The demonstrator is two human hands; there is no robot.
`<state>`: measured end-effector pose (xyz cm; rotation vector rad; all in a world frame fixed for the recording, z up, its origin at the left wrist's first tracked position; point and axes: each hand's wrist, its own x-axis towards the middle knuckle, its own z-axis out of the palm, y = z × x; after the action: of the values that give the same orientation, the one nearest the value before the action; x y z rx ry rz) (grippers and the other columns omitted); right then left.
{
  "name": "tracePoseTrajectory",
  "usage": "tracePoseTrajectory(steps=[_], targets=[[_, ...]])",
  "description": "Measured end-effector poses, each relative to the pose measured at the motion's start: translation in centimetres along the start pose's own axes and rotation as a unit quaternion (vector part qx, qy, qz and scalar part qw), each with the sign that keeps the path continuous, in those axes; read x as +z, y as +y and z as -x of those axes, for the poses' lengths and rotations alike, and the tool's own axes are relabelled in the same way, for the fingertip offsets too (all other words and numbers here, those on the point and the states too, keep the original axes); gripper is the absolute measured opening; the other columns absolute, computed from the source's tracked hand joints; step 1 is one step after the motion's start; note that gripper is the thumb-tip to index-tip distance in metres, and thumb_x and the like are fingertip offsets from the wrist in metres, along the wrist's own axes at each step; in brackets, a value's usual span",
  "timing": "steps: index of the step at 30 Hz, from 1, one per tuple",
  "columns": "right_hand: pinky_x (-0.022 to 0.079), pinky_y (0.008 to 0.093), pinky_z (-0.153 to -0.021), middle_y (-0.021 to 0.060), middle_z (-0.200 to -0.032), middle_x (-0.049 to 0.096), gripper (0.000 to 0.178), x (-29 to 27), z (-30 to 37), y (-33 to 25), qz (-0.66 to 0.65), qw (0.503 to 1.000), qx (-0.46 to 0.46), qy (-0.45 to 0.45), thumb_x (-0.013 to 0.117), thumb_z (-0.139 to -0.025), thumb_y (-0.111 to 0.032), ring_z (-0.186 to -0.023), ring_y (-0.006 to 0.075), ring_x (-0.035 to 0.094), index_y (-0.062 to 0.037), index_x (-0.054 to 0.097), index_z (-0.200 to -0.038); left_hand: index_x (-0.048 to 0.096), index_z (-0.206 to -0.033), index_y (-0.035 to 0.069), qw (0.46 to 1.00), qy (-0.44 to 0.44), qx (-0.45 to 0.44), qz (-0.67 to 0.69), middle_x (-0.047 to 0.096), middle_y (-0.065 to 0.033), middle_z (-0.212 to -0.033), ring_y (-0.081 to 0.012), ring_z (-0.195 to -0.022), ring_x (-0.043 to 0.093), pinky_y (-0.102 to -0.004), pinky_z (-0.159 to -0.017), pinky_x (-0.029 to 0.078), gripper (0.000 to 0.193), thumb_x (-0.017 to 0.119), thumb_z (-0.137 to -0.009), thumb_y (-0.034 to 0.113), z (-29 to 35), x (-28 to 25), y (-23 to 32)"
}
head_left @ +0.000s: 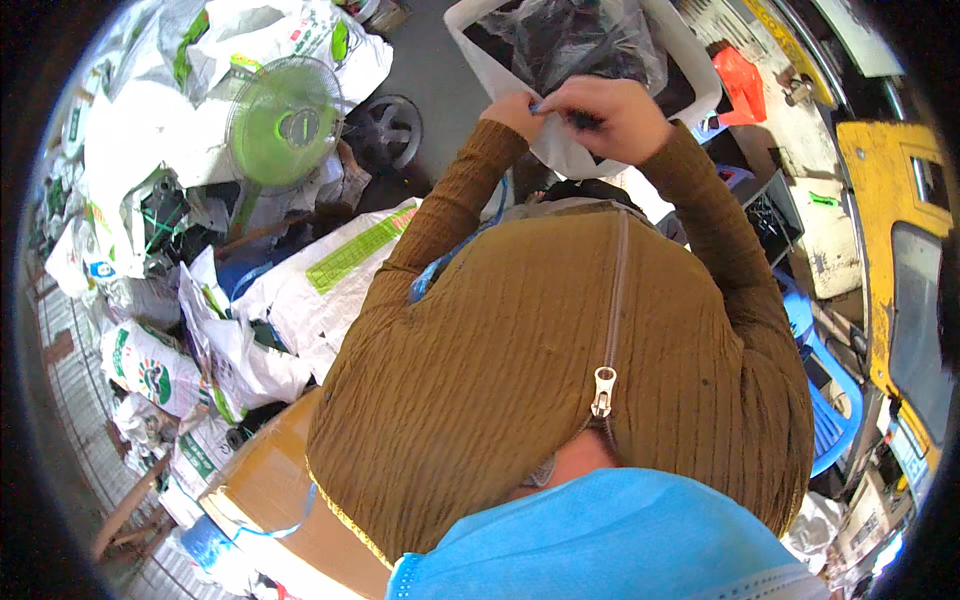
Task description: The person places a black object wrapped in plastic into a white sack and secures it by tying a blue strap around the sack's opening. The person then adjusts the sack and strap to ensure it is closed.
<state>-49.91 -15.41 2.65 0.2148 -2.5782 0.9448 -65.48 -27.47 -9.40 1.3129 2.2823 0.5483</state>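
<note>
Both hands meet at the far centre: the left hand (517, 110) pinches the near rim of one white sack (570, 150), and the right hand (612, 118) closes on the same rim, holding its mouth up and open over clear plastic (585, 40). One green fan (285, 122) lies far left.

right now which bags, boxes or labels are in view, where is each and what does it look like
White plastic bag: top centre, pinched by left hand and right hand; dark contents under clear film.
White woven sack: left of the elbow, lying flat, green printed band.
White sacks: upper left heap, crumpled, green and blue print.
Small printed sack: left edge, white with round green-red emblem.
Cardboard box: lower left, brown, blue strap.
</note>
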Motion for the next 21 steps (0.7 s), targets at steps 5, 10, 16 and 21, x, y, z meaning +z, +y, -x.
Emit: tracePoseTrajectory(steps=[5,10,16,21], targets=[[0.040,0.0255,-0.047,0.0009,-0.070,0.046,0.029,-8.8,7.8,-1.0,-0.296,0.874,0.307,0.233,0.055,-0.079,-0.012,-0.056,0.0107,0.047,-0.0073,0.044,-0.105,0.063,-0.092,0.006,0.999,0.003,-0.027,-0.034,0.062,-0.0179,-0.091,-0.0351,-0.085,0.059,-0.0439,-0.075,0.046,0.034,0.052,-0.078,0.035,2.2,-2.1,3.3],[0.040,0.0246,-0.048,0.0052,-0.077,0.050,0.021,-8.5,17.3,1.0,-0.316,0.717,0.496,0.373,0.046,-0.085,-0.009,-0.055,0.0123,0.049,-0.0042,0.047,-0.106,0.064,-0.091,0.005,0.998,0.053,0.038,-0.021,0.062,-0.0170,-0.084,-0.0322,-0.078,0.060,-0.0387,-0.066,0.047,0.031,0.060,-0.077,0.032,3.6,-4.6,7.9],[0.043,0.0248,-0.050,0.0031,-0.088,0.058,0.031,-0.4,21.3,3.9,-0.449,0.628,0.517,0.370,0.056,-0.085,-0.019,-0.063,0.0110,0.054,-0.0043,0.053,-0.113,0.064,-0.087,0.002,0.972,0.046,0.222,-0.065,0.062,-0.0191,-0.085,-0.0337,-0.077,0.061,-0.0395,-0.069,0.048,0.043,0.062,-0.075,0.043,0.3,-0.6,17.5],[0.045,0.0242,-0.049,0.0032,-0.082,0.059,0.032,2.5,20.8,9.1,-0.387,0.694,0.482,0.370,0.056,-0.085,-0.027,-0.059,0.0104,0.056,-0.0034,0.058,-0.107,0.064,-0.086,-0.002,0.945,-0.092,0.181,-0.256,0.061,-0.0243,-0.087,-0.0377,-0.084,0.060,-0.0446,-0.076,0.047,0.048,0.054,-0.079,0.044,-4.8,3.3,21.3]])
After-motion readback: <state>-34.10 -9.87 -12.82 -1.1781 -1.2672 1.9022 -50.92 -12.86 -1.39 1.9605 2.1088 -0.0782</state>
